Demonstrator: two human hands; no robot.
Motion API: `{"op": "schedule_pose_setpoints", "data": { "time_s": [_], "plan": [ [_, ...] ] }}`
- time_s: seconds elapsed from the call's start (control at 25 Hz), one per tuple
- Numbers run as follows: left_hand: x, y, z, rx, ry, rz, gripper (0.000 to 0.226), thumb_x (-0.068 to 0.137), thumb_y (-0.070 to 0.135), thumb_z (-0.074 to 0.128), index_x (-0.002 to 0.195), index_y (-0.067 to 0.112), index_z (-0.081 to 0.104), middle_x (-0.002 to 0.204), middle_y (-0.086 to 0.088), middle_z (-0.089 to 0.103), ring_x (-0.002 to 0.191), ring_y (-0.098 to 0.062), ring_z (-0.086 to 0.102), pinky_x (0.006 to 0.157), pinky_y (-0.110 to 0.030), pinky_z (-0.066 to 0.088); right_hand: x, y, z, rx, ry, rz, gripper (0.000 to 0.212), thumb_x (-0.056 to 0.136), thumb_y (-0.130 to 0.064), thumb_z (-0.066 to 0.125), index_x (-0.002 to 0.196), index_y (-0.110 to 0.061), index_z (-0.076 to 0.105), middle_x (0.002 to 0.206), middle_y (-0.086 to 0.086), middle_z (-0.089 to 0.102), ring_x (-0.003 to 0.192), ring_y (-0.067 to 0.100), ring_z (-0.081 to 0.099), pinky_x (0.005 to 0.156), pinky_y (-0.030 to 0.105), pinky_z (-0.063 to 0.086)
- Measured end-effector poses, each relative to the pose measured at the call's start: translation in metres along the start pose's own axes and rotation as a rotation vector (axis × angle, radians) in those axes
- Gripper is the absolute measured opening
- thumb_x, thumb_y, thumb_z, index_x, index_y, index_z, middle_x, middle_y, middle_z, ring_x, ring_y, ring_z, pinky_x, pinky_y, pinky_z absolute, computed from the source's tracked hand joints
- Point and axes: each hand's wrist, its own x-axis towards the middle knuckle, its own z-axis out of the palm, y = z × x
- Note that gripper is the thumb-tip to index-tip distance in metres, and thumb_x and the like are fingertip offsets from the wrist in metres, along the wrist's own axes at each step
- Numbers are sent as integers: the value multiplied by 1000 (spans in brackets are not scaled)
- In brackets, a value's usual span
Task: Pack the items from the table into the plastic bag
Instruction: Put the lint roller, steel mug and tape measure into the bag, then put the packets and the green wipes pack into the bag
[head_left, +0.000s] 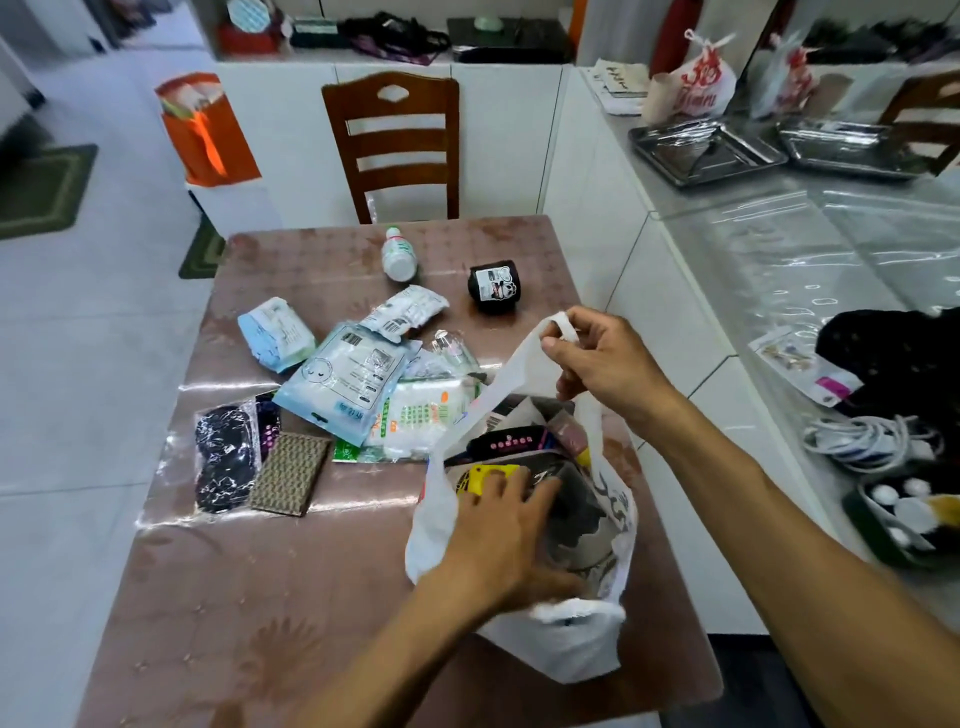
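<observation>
A white plastic bag (566, 642) stands open on the brown table (218, 613), holding several items, among them a yellow object (485, 475) and a black pack with pink dots (511, 441). My right hand (605, 364) pinches the bag's far handle and lifts it. Inside the bag's mouth, my left hand (506, 540) presses down on a dark grey item with its fingers spread. Left on the table are a white bottle (399, 254), a black roll (493, 288), several white and blue packets (345, 382), a dark patterned pouch (226, 457) and a woven brown pad (290, 473).
A wooden chair (397, 148) stands at the table's far side. To the right runs a white counter (769, 249) with metal trays (706, 150), cables (862, 441) and dark cloth (893, 353). An orange paper bag (208, 135) sits on the floor at left.
</observation>
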Motion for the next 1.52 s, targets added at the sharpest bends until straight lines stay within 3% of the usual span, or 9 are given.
{"op": "schedule_pose_setpoints", "data": {
  "time_s": [0.12,0.24,0.44,0.56,0.68,0.88,1.16,1.32,1.52],
  "plan": [
    [29,23,39,160,86,35,99,66,76,56,144,21,31,141,-15,44,119,-38,46,97,-56,37,-5,2,-5,6,12,6,5,93,-14,63,90,-12,66,61,-4,57,52,16,56,60,41,57],
    [49,19,43,188,269,19,66,72,62,60,122,22,49,111,-10,59,92,-33,57,72,-44,45,-10,4,-12,3,44,1,7,93,-15,63,94,-10,68,59,-6,60,52,18,59,63,43,58],
    [64,-9,37,265,95,276,83,71,56,69,140,28,32,152,-8,34,131,-36,33,99,-51,38,-16,5,-18,17,56,14,8,93,-15,64,96,-10,68,63,-3,62,56,20,60,65,43,57],
    [80,-2,29,333,124,386,73,77,53,67,135,22,35,136,-8,49,115,-32,44,88,-45,37,-17,6,-21,-18,58,11,9,93,-17,64,98,-11,69,66,-1,63,57,18,60,63,40,58],
    [87,-15,12,286,254,305,73,68,52,73,126,24,38,121,-12,53,99,-32,50,78,-42,42,-18,9,-29,-15,108,11,8,92,-15,65,97,-9,69,72,5,65,54,12,60,58,30,57],
    [103,-57,-23,298,362,-53,53,84,26,62,133,17,44,139,-14,48,118,-37,47,88,-46,45,-21,12,-29,-11,135,6,9,90,-12,67,98,-10,67,82,11,67,55,13,60,55,27,55],
    [49,-83,-31,-91,710,140,14,84,13,66,97,10,70,104,-7,69,93,-22,59,75,-31,50,-30,-16,3,-523,252,-266,24,90,-26,65,113,-23,60,110,-10,63,63,7,58,66,27,49],
    [0,-159,-1,-375,790,-324,17,79,11,63,95,15,68,99,-3,70,92,-20,59,79,-34,49,-40,-41,84,-371,33,-324,15,89,-26,65,104,-27,62,104,-14,64,71,4,62,64,26,52],
    [-24,-289,31,-362,477,-807,33,77,26,61,107,14,67,107,-10,71,98,-32,64,82,-41,53,-44,-19,221,-318,-227,-132,16,85,-27,63,101,-27,61,104,-12,64,81,9,61,74,31,50]
  ]
}}
